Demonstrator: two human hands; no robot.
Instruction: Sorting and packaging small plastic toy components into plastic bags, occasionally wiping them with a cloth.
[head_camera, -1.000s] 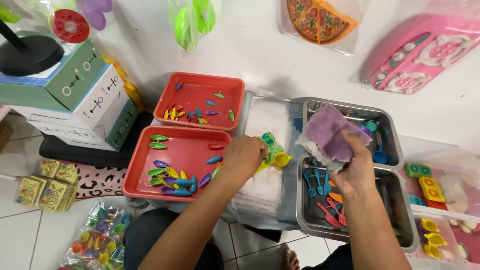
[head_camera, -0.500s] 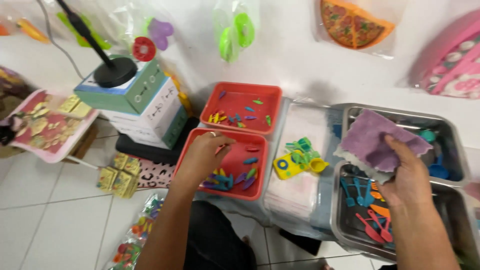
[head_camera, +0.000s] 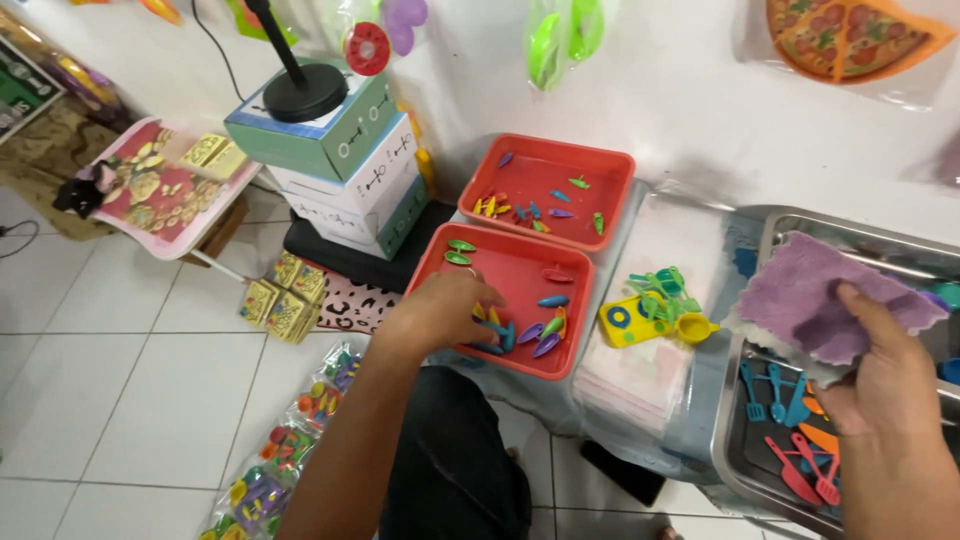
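Left hand (head_camera: 440, 312): I see it palm-down over the near red tray (head_camera: 440, 262), fingers curled; grip unclear.
Right hand (head_camera: 885, 375): raised, grasping the purple cloth (head_camera: 815, 300).

White wall (head_camera: 680, 90) behind, hung with bagged toys: a pizza (head_camera: 850, 35), green pieces (head_camera: 560, 35). White tiled floor (head_camera: 120, 380). Stacked boxes (head_camera: 345, 160) carry a black stand base (head_camera: 305, 95). Even, bright light.
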